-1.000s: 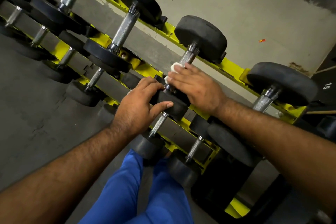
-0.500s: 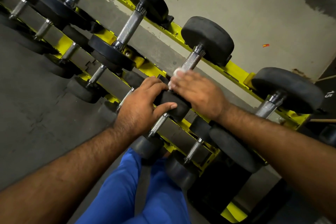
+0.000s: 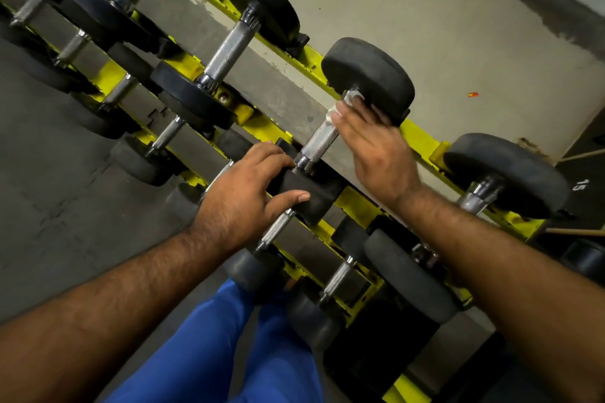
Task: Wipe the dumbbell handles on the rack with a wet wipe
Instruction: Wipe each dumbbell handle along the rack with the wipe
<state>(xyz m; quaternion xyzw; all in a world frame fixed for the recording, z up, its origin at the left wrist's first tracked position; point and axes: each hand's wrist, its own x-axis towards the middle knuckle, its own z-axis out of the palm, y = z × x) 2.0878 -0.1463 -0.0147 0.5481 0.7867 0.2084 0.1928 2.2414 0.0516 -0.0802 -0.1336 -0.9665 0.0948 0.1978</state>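
Mid-frame, the right hand (image 3: pixel 376 144) presses a wipe (image 3: pixel 340 109) onto the handle (image 3: pixel 319 137) at its far end, fingers curled over it. The left hand (image 3: pixel 248 193) grips the near weight (image 3: pixel 307 188). Other handles on the rack (image 3: pixel 422 141) seem left; which are clean is unclear. The wipe is mostly hidden.

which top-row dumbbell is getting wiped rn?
The third visible from the left: the right hand presses a white wipe on its handle. The others' handles are bare.
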